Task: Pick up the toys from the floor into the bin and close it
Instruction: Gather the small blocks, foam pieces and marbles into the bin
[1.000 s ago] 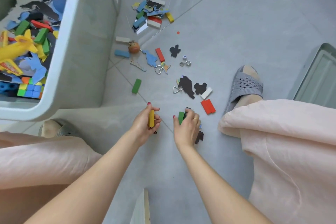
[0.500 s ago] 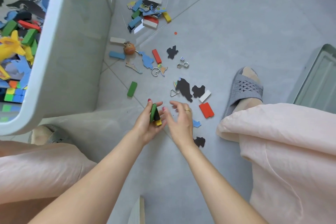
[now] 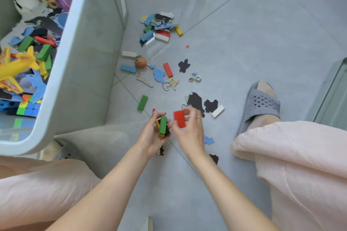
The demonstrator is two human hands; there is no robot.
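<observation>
The left hand (image 3: 154, 133) is curled round a small stack of blocks, a green block (image 3: 163, 124) on top with a dark and a yellow one under it. The right hand (image 3: 189, 129), blurred, pinches a red block (image 3: 179, 118) between thumb and fingers, just beside the stack.

The step in hand looks like gathering a handful before carrying it to the bin. To do it well, lay the red block flat against the green one so the left thumb can clamp the whole stack, and do not overfill the grip; a loose block would likely slip out on the lift.

The bin (image 3: 62, 73) stands open to the left of the hands, already holding blocks, puzzle pieces and a yellow toy plane (image 3: 13, 69). Many toys are left on the floor (image 3: 244, 33): beyond the hands lie another green block (image 3: 142, 102), black puzzle pieces (image 3: 195, 101), a white block (image 3: 217, 111), wire rings (image 3: 195, 78) and a die (image 3: 194, 72), and farther off, near the bin's corner, a pile of blocks (image 3: 159, 28). A slippered foot (image 3: 260, 107) rests right of the hands, near the white block. The tall bin wall must be cleared on the way in.
</observation>
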